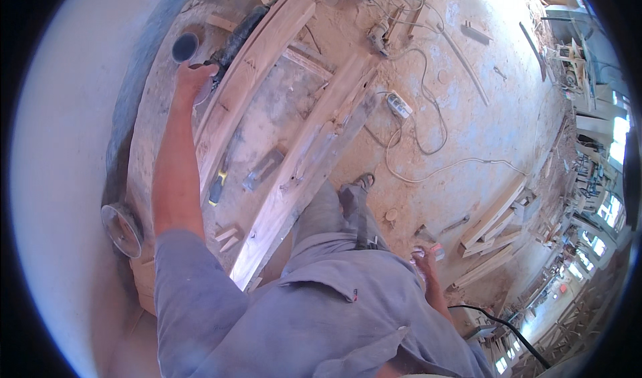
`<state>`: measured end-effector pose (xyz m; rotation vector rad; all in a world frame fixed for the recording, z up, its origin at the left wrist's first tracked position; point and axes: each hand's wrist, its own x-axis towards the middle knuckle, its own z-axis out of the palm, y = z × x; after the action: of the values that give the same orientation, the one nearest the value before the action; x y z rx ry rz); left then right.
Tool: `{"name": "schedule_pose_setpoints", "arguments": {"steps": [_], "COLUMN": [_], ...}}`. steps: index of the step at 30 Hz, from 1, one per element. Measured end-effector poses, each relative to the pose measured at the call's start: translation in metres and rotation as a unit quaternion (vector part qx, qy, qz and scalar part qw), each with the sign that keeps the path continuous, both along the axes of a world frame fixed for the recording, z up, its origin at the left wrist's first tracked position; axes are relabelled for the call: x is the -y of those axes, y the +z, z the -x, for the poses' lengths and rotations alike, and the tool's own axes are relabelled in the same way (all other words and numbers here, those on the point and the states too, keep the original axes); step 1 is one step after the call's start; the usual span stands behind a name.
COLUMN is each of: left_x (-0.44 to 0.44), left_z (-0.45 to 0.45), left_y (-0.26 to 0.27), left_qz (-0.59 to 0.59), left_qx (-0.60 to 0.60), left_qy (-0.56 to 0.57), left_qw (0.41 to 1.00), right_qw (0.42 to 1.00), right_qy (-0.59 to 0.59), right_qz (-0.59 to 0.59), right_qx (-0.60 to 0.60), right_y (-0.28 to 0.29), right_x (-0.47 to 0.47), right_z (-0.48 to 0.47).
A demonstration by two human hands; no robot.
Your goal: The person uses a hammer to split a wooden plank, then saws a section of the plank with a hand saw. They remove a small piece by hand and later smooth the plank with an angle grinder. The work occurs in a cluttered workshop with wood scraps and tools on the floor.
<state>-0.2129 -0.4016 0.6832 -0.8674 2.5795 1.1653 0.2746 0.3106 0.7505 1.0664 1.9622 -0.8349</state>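
Observation:
At the upper left, my left hand [194, 79] is closed around the top of a pale, round-sided container [203, 93]. Just beyond it stands an open round container with a dark inside [185, 47]. A long wooden beam [241, 84] lies right beside that hand, and a second thick timber [296, 162] runs nearer my body. Between them are a yellow-and-black-handled tool [218, 188], a dark block-like tool [265, 168] and small wooden pieces [227, 237]. Low at the right, my right hand [424, 258] holds a small red and clear object [438, 251], partly hidden by the fingers.
A round glass-like dish [122, 230] leans by the wall at the left. On the dusty floor lie a power strip [399, 105], looping cables [426, 150], a corded power tool [378, 37] and stacked timber pieces [494, 217]. A black cable [506, 323] crosses the lower right.

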Motion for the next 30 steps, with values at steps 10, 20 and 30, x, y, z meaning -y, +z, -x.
{"name": "schedule_pose_setpoints", "arguments": {"steps": [10,20,30], "left_x": [-0.071,-0.148,-0.352], "left_z": [0.084,0.190,0.260], "left_y": [0.129,0.228,0.252], "left_qz": [0.387,0.492,0.318], "left_qx": [0.012,-0.208,-0.500], "left_qy": [-0.052,0.001,-0.208], "left_qw": [0.920,0.845,0.778], "right_qw": [0.999,0.956,0.809], "right_qy": [0.035,0.205,0.351], "right_qz": [0.025,0.078,0.205], "right_qx": [-0.030,-0.197,-0.424], "right_y": [-0.020,-0.074,-0.019], "right_x": [-0.013,-0.044,0.004], "right_z": [0.088,0.283,0.621]}}
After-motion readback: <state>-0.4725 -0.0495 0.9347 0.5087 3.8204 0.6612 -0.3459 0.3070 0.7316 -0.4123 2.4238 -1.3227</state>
